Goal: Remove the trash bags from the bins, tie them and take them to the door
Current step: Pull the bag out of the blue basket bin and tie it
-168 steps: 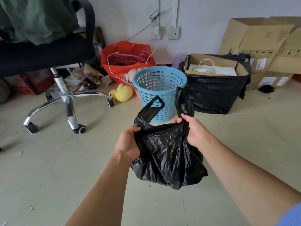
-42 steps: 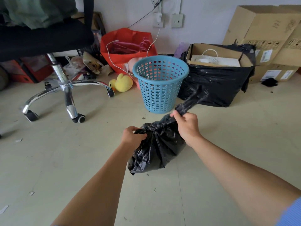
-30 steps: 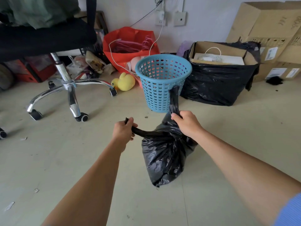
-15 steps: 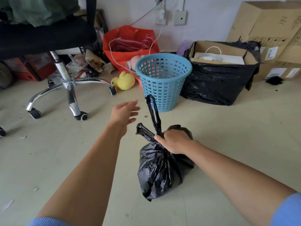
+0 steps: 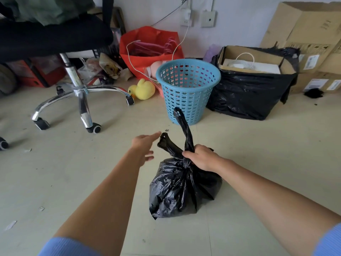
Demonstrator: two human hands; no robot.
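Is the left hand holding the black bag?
No, the left hand is open beside the bag; only the right hand grips it.

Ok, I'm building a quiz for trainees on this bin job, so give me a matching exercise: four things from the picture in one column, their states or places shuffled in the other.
Column one
1. trash bag
2. blue bin
3. toy duck
4. left hand

Column two
A. upright, no bag in it
B. open, holding nothing
C. held at its neck by the right hand
D. on the floor between the chair base and the bin

Pairs: 1-C, 2-A, 3-D, 4-B
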